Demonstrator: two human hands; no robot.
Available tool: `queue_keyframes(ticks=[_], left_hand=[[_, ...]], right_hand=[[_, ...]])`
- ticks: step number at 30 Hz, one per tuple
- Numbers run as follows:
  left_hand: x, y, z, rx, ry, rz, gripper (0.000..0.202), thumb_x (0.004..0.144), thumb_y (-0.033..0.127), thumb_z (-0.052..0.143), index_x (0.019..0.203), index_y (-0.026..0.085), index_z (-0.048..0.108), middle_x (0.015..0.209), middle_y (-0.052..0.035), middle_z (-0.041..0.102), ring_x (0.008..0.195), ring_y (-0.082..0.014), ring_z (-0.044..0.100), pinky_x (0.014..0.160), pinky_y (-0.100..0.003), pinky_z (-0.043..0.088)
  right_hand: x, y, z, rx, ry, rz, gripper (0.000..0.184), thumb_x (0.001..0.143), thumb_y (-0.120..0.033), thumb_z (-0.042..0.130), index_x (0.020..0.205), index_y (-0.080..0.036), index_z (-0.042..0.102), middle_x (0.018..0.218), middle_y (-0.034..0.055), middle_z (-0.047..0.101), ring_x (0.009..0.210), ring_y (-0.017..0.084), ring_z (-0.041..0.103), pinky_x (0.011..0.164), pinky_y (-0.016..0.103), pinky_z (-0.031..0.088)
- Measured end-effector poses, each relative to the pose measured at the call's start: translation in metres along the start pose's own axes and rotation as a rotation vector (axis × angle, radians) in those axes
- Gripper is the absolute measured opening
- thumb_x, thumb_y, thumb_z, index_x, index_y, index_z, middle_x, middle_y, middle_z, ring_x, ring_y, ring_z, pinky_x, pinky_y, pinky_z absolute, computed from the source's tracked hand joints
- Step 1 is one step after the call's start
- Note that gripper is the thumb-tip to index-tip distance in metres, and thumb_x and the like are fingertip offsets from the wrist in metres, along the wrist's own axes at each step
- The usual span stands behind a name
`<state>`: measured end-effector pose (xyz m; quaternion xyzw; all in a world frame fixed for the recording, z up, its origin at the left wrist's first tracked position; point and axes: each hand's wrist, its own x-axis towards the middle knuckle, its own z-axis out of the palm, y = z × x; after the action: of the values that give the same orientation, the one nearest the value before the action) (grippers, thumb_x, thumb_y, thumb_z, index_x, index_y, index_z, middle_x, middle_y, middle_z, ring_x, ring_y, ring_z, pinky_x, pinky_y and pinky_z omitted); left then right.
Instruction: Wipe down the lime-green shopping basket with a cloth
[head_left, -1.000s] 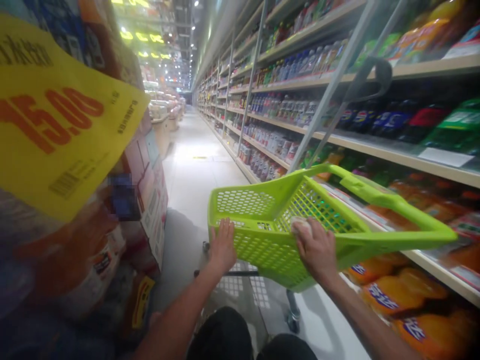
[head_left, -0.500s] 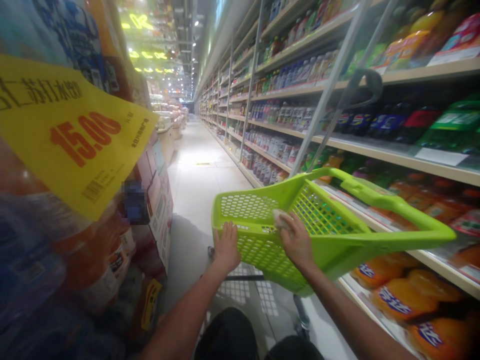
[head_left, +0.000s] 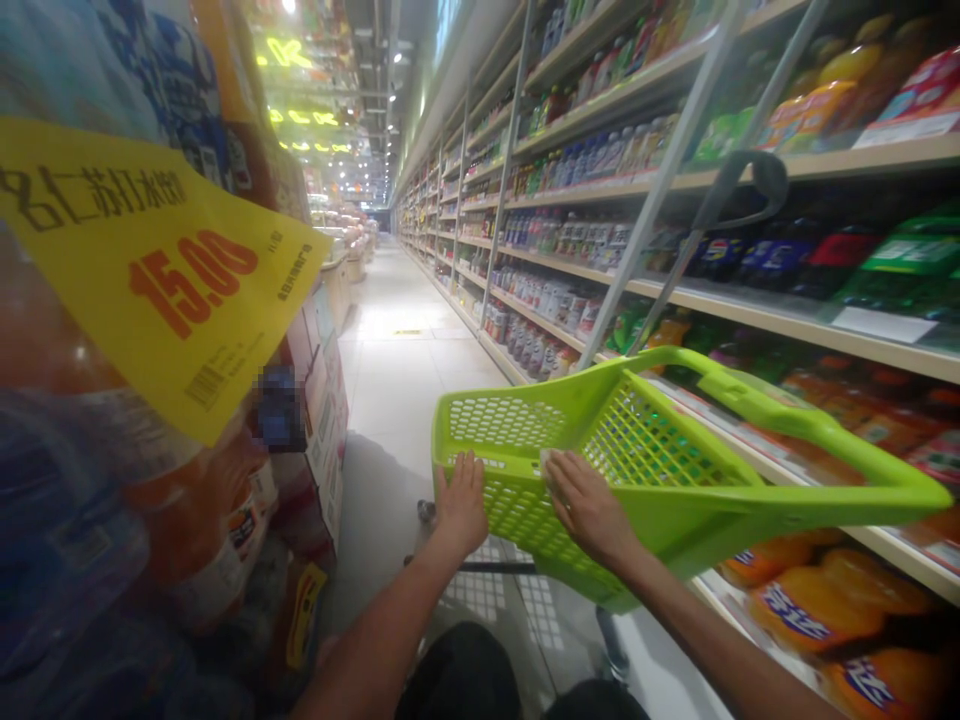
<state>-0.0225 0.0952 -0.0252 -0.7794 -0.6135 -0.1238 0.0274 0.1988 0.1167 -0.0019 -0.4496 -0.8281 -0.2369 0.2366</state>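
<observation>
My left hand [head_left: 461,505] and right hand [head_left: 589,510] on the green basket [head_left: 517,515].
Both lie open, fingers spread over the near rim, not clearly gripping; the basket sits at lower centre of the frame. Drink shelves [head_left: 750,330] line the right side, and a yellow 15.00 sign [head_left: 165,280] hangs at upper left.

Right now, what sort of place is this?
Most likely a supermarket aisle. Long shelves stocked with bottled drinks run down one side, a yellow price sign reads 15.00, and a lime-green plastic shopping basket sits right in front of the camera.
</observation>
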Motion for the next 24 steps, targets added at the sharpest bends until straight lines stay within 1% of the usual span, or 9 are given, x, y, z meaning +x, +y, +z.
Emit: queue_keyframes(ticks=[2, 5, 8, 10, 12, 17, 19, 21, 24], left_hand=[[0.000, 0.000, 0.000, -0.001, -0.004, -0.004, 0.069, 0.075, 0.020, 0.036, 0.139, 0.006, 0.018, 0.148, -0.0136, 0.017, 0.137, -0.0243, 0.011, 0.108, -0.054, 0.011], [0.001, 0.002, -0.001, 0.010, -0.013, 0.004, 0.069, 0.074, 0.018, 0.036, 0.139, 0.007, 0.018, 0.148, -0.0131, 0.018, 0.137, -0.0240, 0.012, 0.108, -0.054, 0.010], [0.002, 0.006, -0.003, 0.012, -0.014, -0.006, 0.070, 0.072, 0.016, 0.037, 0.139, 0.007, 0.020, 0.148, -0.0122, 0.018, 0.137, -0.0238, 0.013, 0.108, -0.054, 0.011], [0.004, 0.011, -0.005, 0.007, -0.019, -0.035, 0.072, 0.070, 0.016, 0.039, 0.139, 0.007, 0.021, 0.148, -0.0129, 0.018, 0.136, -0.0245, 0.014, 0.108, -0.054, 0.012], [0.007, 0.015, -0.007, 0.001, -0.033, -0.067, 0.074, 0.067, 0.016, 0.043, 0.138, 0.005, 0.023, 0.147, -0.0146, 0.019, 0.136, -0.0255, 0.014, 0.108, -0.054, 0.013], [0.014, 0.026, -0.015, -0.072, -0.022, -0.087, 0.074, 0.068, 0.017, 0.049, 0.137, 0.008, 0.026, 0.146, -0.0150, 0.022, 0.136, -0.0265, 0.017, 0.107, -0.055, 0.013], [0.019, 0.035, -0.021, -0.152, 0.056, -0.071, 0.065, 0.074, 0.018, 0.045, 0.137, 0.013, 0.027, 0.146, -0.0129, 0.023, 0.135, -0.0240, 0.018, 0.108, -0.053, 0.014], [0.025, 0.050, -0.026, -0.246, 0.141, -0.002, 0.055, 0.082, 0.021, 0.038, 0.136, 0.017, 0.030, 0.146, -0.0105, 0.026, 0.135, -0.0203, 0.020, 0.108, -0.050, 0.015], [0.037, 0.075, -0.029, -0.341, 0.128, 0.109, 0.046, 0.087, 0.029, 0.032, 0.133, 0.022, 0.036, 0.144, -0.0082, 0.032, 0.133, -0.0183, 0.025, 0.108, -0.049, 0.016]], right_hand=[[-0.006, 0.015, 0.001, 0.017, -0.035, -0.066, 0.040, 0.082, -0.022, 0.045, 0.122, -0.018, 0.049, 0.126, 0.0118, 0.052, 0.117, 0.026, 0.045, 0.094, 0.044, 0.036], [-0.014, 0.040, -0.001, 0.035, -0.062, -0.073, 0.039, 0.084, -0.017, 0.042, 0.122, -0.022, 0.049, 0.119, 0.0106, 0.057, 0.106, 0.023, 0.053, 0.092, 0.045, 0.037], [-0.021, 0.048, 0.000, 0.066, 0.002, -0.036, 0.036, 0.085, -0.016, 0.039, 0.117, -0.019, 0.053, 0.121, 0.0128, 0.056, 0.112, 0.024, 0.050, 0.093, 0.046, 0.037], [-0.022, 0.038, 0.003, 0.082, 0.069, 0.031, 0.035, 0.086, -0.016, 0.037, 0.115, -0.018, 0.055, 0.125, 0.0142, 0.053, 0.119, 0.026, 0.045, 0.095, 0.049, 0.036], [-0.018, 0.019, 0.011, 0.137, 0.116, 0.068, 0.036, 0.087, -0.014, 0.034, 0.115, -0.019, 0.056, 0.124, 0.0121, 0.054, 0.121, 0.022, 0.044, 0.096, 0.046, 0.037], [0.003, -0.027, 0.025, 0.235, 0.075, 0.086, 0.038, 0.086, -0.012, 0.037, 0.118, -0.020, 0.054, 0.130, 0.0102, 0.050, 0.127, 0.020, 0.036, 0.099, 0.043, 0.035], [0.008, -0.035, 0.020, 0.238, 0.026, 0.129, 0.043, 0.082, -0.011, 0.041, 0.124, -0.017, 0.050, 0.135, 0.0124, 0.044, 0.130, 0.023, 0.030, 0.103, 0.049, 0.028], [0.007, -0.037, 0.009, 0.246, -0.035, 0.143, 0.054, 0.076, -0.013, 0.046, 0.130, -0.013, 0.042, 0.140, 0.0146, 0.036, 0.133, 0.026, 0.023, 0.105, 0.054, 0.018], [-0.003, -0.028, -0.011, 0.276, -0.088, 0.185, 0.066, 0.072, -0.017, 0.049, 0.135, -0.008, 0.033, 0.143, 0.0167, 0.030, 0.134, 0.028, 0.018, 0.106, 0.055, 0.010]])
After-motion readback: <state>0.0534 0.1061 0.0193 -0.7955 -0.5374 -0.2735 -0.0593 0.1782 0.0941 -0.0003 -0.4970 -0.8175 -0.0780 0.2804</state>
